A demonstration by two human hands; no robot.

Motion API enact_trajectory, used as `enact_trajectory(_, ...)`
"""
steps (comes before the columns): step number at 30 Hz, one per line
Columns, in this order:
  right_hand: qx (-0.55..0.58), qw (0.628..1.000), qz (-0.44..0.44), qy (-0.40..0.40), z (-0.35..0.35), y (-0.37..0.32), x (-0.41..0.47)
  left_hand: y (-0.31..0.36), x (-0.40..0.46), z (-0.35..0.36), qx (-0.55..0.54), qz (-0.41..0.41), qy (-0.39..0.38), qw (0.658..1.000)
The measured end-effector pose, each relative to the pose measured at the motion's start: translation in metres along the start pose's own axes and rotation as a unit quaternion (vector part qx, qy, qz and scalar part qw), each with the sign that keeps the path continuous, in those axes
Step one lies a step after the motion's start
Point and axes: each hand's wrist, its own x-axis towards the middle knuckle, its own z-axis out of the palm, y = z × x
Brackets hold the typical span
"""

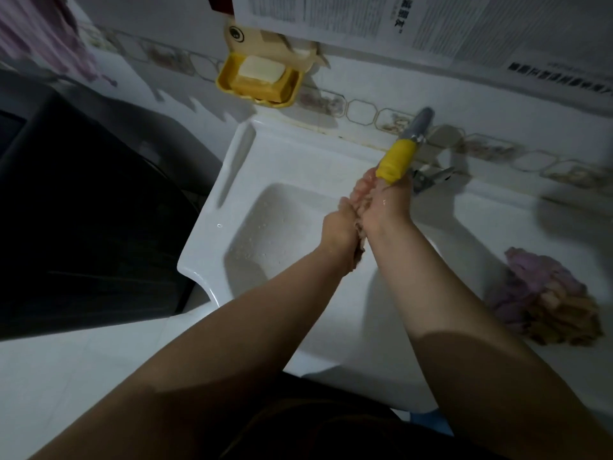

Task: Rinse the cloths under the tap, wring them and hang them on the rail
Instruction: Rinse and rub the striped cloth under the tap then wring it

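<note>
Over the white sink (212, 260), my left hand (341, 227) and my right hand (388, 204) press together around a small pinkish-brown cloth (358, 250). Only a strip of the cloth shows between the palms and below the wrists. The hands sit directly under the yellow spout (396, 159) of the tap. Two more bunched cloths, one purple (530, 277) and one tan (564, 317), lie on the sink's right ledge. A pink cloth (43, 38) hangs at the top left.
A yellow soap dish (229, 81) with a white soap bar is fixed to the tiled wall above the sink's back left. A dark appliance (83, 210) stands to the left of the sink. Printed sheets (331, 14) cover the wall above.
</note>
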Motion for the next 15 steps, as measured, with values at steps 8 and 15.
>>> enact_trajectory(8, -0.146, 0.988, 0.011, 0.042, -0.062, -0.022, 0.032, 0.011, -0.001, -0.029, 0.379, 0.102, -0.269, 0.880)
enact_trajectory(15, -0.488, 0.870, -0.073, 0.027, -0.082, -0.049, 0.028, 0.014, 0.017, -0.053, 0.561, 0.127, -0.256, 0.777)
